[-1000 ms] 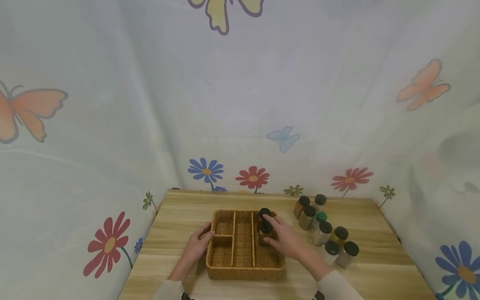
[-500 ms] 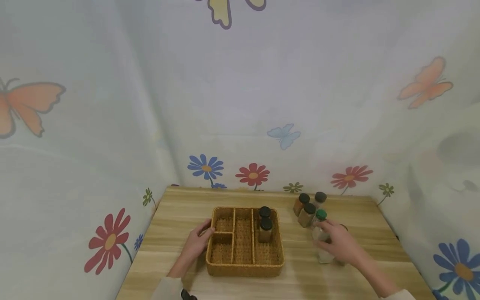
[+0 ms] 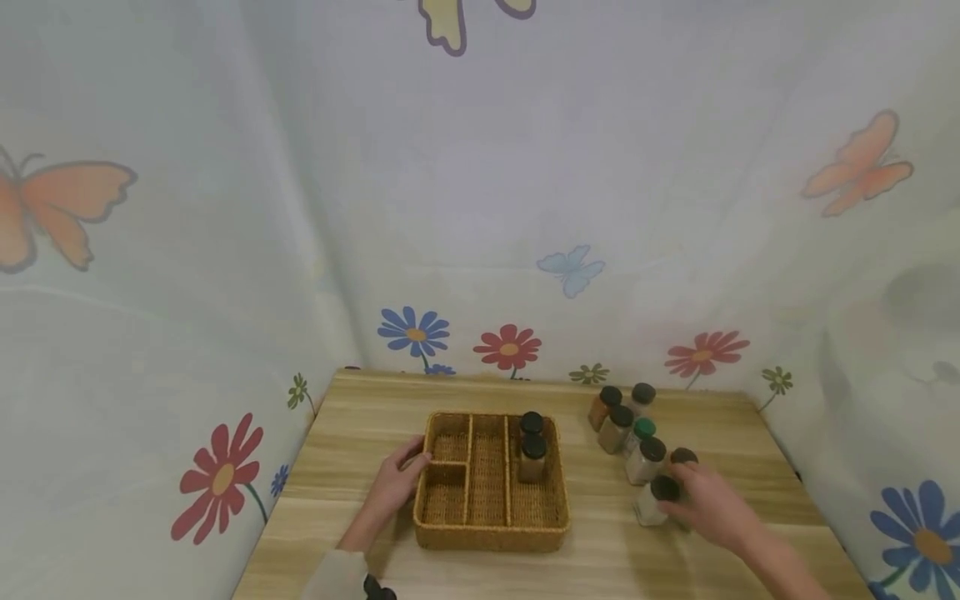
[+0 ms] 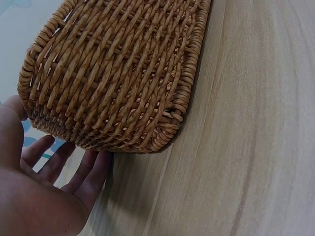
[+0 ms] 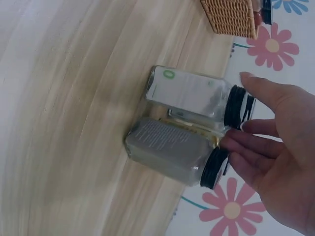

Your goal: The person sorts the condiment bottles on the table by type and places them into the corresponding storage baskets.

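Note:
A brown wicker basket (image 3: 491, 540) with four-sided compartments sits on the table, and my left hand (image 3: 396, 482) holds its left side. In the left wrist view, the fingers (image 4: 93, 179) of that hand lie against the woven outer wall, with the thumb by the rim. Two dark-lidded jars (image 3: 532, 468) stand in the basket's right compartment. My right hand (image 3: 712, 504) is at the black lids of the front jars. The right wrist view shows a white-labelled jar (image 5: 189, 93) and a grey-filled jar (image 5: 170, 150), with fingertips between their lids and the thumb beside the white-labelled jar's lid.
Behind the right hand stand more spice jars (image 3: 617, 429), one with a green lid (image 3: 643, 428). They are grouped on the right of the wooden table (image 3: 360, 417). A flowered curtain (image 3: 480, 208) hangs behind and at both sides.
My right hand has left the jar in the basket and moved right to the front jars on the table. The left hand stays at the basket's left side.

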